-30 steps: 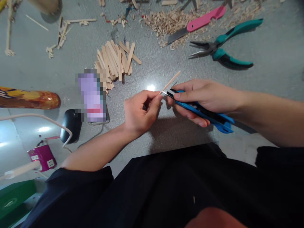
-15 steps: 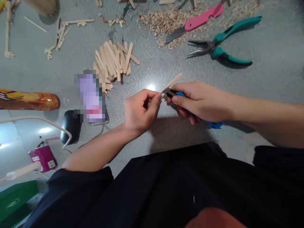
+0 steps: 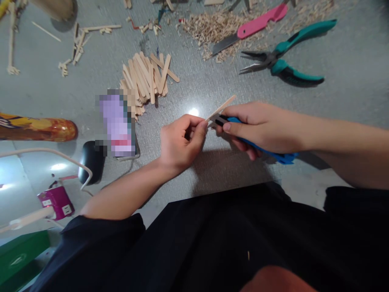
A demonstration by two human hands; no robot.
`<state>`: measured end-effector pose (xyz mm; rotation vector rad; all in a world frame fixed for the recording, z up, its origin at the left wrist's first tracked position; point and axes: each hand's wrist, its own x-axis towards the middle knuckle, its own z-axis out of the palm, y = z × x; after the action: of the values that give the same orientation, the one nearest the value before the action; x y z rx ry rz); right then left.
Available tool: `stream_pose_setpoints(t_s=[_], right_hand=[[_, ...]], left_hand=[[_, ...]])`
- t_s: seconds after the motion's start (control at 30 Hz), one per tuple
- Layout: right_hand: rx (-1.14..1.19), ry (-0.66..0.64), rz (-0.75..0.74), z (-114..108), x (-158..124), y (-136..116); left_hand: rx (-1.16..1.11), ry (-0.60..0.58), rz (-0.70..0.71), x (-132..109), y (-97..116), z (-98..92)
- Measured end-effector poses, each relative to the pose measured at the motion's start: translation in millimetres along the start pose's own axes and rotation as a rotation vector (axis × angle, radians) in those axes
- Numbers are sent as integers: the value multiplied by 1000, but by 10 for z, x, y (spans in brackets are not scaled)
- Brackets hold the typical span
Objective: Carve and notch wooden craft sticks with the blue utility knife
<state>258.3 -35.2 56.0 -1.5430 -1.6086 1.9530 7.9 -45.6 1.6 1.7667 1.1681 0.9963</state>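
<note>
My left hand (image 3: pixel 180 142) pinches one end of a wooden craft stick (image 3: pixel 224 105) between thumb and fingers. The stick's rounded far end points up and to the right. My right hand (image 3: pixel 258 123) is wrapped around a blue utility knife (image 3: pixel 281 156), its handle jutting out below the palm. The knife's metal front lies against or very close to the stick, just right of my left fingertips; exact blade contact is too small to make out. Beyond my hands lies a heap of craft sticks (image 3: pixel 142 77).
Wood shavings (image 3: pixel 209 28) lie at the back, with a pink-handled blade (image 3: pixel 258 24) across them. Teal pliers (image 3: pixel 278 61) rest open at right. On the left are a blurred phone (image 3: pixel 117 121), a black case (image 3: pixel 91 162), an orange tube (image 3: pixel 39 129) and a purple plug adapter (image 3: pixel 57 202).
My right hand and the utility knife have shifted slightly to the right, showing more of the blue handle. The stick has moved slightly with them; my left hand keeps its pinch.
</note>
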Motion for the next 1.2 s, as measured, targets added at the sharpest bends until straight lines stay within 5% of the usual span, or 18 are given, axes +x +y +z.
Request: stream_pose_setpoints(t_s=[0.2, 0.27, 0.4, 0.77, 0.83, 1.03, 1.2], right_hand=[[151, -147, -28, -83, -19, 15], [37, -45, -99, -86, -5, 32], [-478, 381, -280, -86, 37, 60], [-940, 540, -334, -262, 287, 250], [-1005, 565, -350, -314, 364, 260], [-1101, 620, -422, -319, 396, 194], [-1114, 531, -526, -210, 593, -65]], left_hand=[[-35, 108, -96, 30, -9, 20], [-81, 104, -130, 43, -12, 20], [-112, 120, -175, 61, -18, 7], [-355, 94, -133, 76, -78, 53], [-301, 44, -63, 21, -72, 49], [-16, -137, 502, -135, -94, 59], [-171, -174, 171, -103, -128, 101]])
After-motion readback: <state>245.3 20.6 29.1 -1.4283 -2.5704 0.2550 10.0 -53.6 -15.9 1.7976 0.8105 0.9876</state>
